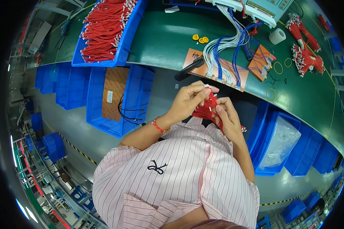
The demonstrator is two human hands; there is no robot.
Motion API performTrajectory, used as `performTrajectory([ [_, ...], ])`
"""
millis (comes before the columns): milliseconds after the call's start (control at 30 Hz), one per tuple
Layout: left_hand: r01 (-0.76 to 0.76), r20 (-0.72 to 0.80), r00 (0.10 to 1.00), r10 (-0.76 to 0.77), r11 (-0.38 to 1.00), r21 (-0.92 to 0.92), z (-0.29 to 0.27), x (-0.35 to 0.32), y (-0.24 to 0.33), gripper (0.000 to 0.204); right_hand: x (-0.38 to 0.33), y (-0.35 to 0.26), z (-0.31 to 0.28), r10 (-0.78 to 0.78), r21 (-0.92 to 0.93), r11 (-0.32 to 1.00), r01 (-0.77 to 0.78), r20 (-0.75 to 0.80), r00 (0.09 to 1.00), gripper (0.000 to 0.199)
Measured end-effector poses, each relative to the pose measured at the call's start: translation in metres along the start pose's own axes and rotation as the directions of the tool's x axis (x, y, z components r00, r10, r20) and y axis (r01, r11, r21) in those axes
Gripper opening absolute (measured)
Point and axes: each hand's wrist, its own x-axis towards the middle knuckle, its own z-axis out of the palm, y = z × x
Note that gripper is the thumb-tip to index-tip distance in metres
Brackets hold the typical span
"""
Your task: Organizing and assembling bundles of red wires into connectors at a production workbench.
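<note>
In front of my chest I hold a red wire harness (211,102) with small white connectors at its ends. My left hand (189,100) pinches it near a white connector (207,86), thumb and forefinger closed. Lower on the same red wires, my right hand (228,114) is closed around them, thumb on top. More red wires (203,111) with white ends lie in my lap beneath the hands; whether they join the held harness is hidden.
Ahead on the green table (160,42) are a test board (216,70) with white and blue cables, a teal machine (267,9), red harness bundles (307,61) and a white roll (277,36). A blue bin (122,49) of harnesses stands left. Blue crates (103,126) sit below.
</note>
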Motion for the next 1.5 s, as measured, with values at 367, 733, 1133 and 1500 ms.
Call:
performTrajectory([
  [367,-0.086,-0.278,0.956,0.096,0.995,0.047,0.025,-0.020,-0.010,0.035,0.000,0.015,0.011,-0.104,-0.014,0.994,0.104,0.026,0.994,0.029],
  [733,-0.330,-0.026,0.940,0.341,0.924,0.193,0.020,-0.014,-0.007,0.028,-0.011,0.022,-0.016,-0.094,0.479,0.878,-0.008,0.188,0.978,0.024],
  [1133,-0.248,-0.333,0.936,0.113,0.882,-0.401,0.011,-0.011,0.000,0.024,-0.020,0.021,-0.042,-0.048,0.173,0.984,0.052,-0.027,0.998,0.023],
  [1500,0.043,-0.344,0.929,-0.138,0.962,-0.269,0.001,-0.002,-0.029,0.022,-0.011,0.038,-0.053,-0.109,0.663,0.720,0.205,-0.184,0.977,0.017],
])
